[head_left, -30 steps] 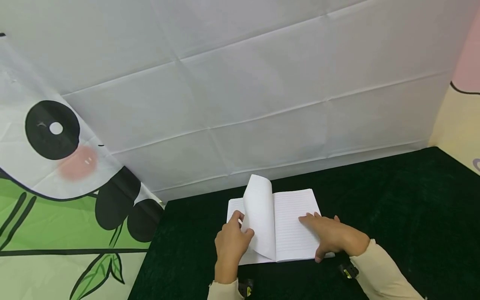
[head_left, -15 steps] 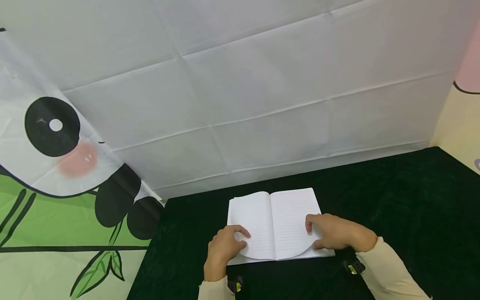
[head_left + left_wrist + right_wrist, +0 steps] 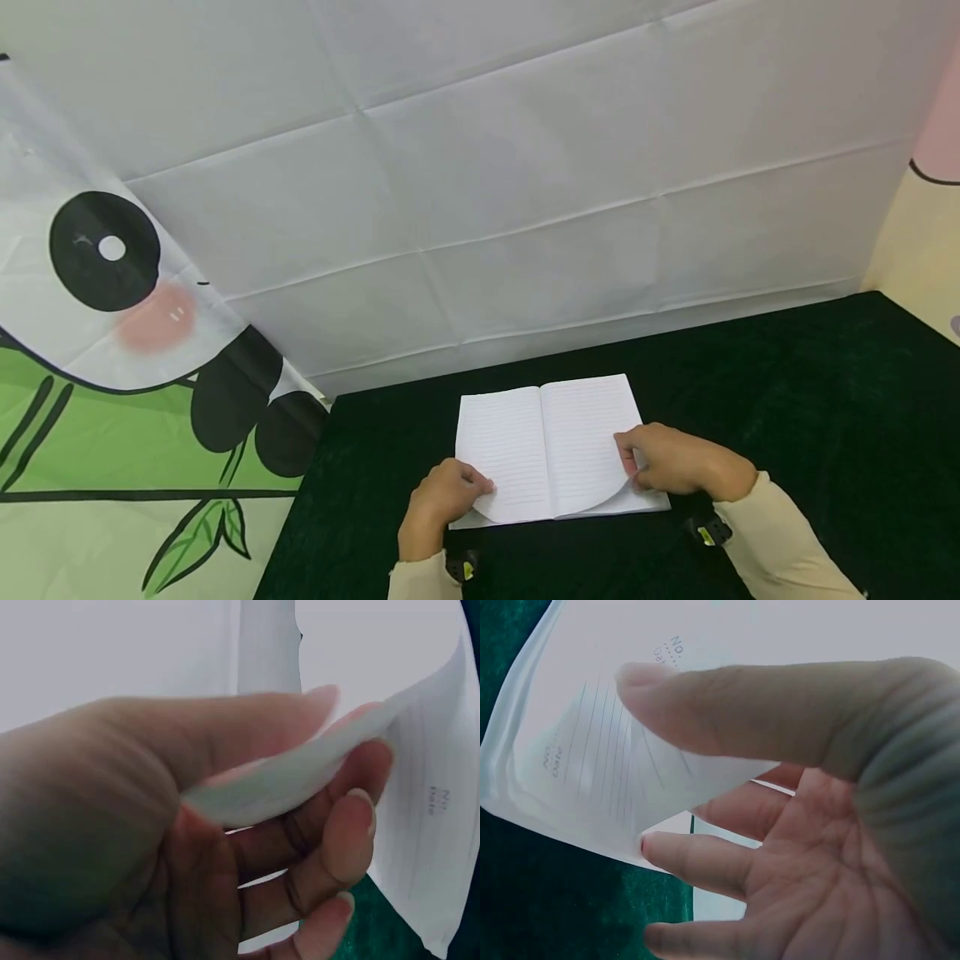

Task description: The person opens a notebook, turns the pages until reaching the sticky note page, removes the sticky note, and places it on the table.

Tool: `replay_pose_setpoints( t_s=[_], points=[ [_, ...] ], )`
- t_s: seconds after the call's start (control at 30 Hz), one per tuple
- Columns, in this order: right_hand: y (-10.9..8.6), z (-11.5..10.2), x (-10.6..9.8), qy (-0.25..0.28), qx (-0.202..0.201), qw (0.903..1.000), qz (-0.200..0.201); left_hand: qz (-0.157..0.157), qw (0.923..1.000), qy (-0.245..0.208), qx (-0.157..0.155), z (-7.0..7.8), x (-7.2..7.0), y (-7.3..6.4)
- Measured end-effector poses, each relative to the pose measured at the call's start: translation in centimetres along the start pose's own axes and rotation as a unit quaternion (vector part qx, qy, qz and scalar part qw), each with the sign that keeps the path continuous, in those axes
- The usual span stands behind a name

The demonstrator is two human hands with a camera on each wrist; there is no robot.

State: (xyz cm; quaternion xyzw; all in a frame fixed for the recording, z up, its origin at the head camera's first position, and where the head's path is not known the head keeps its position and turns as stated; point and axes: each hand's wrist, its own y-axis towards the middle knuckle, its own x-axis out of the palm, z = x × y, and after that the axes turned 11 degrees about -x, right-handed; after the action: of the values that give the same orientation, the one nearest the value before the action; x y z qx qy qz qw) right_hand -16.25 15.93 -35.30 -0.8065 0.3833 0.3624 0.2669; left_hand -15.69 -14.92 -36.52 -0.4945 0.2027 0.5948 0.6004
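Note:
A lined notebook (image 3: pixel 504 446) lies spread open on the dark green cloth. At its lower left corner is my left hand (image 3: pixel 442 498), pinching a page edge; the left wrist view shows the bent page (image 3: pixel 270 786) between thumb and fingers. My right hand (image 3: pixel 678 460) grips the lifted lower corner of the right-hand page. In the right wrist view the thumb lies over that page (image 3: pixel 592 742), with fingers under it. Further sheets show beneath the raised corner. The left fingertips are partly covered by paper.
Dark green cloth (image 3: pixel 780 400) covers the table around the notebook. Behind the table hangs a creased white sheet (image 3: pixel 525 183). A printed cartoon backdrop (image 3: pixel 105 350) stands at the left.
The page that stood half turned near the spine has come down flat on the left. My left hand has moved left and down with it. My right fingers have closed on the right page's corner.

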Motion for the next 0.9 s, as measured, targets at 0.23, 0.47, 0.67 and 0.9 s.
replay_pose_setpoints(
  t_s=[0.23, 0.47, 0.67, 0.9],
  points=[
    [-0.2, -0.3, 0.2, -0.018, 0.004, 0.9998, -0.002, 0.013, 0.9999, 0.0, -0.006, -0.5, -0.2, -0.3],
    [-0.5, -0.9, 0.4, -0.008, 0.011, 0.9999, 0.009, 0.087, 0.996, 0.015, 0.014, -0.1, 0.4, -0.7],
    [-0.8, -1.3, 0.6, 0.006, 0.004, 0.9997, 0.025, 0.094, 0.9914, 0.048, 0.077, 0.5, 1.0, -1.3],
    [-1.0, -1.6, 0.9, 0.014, -0.035, 0.998, 0.051, 0.091, 0.9852, 0.071, 0.127, 0.8, 1.4, -1.7]
  ],
)
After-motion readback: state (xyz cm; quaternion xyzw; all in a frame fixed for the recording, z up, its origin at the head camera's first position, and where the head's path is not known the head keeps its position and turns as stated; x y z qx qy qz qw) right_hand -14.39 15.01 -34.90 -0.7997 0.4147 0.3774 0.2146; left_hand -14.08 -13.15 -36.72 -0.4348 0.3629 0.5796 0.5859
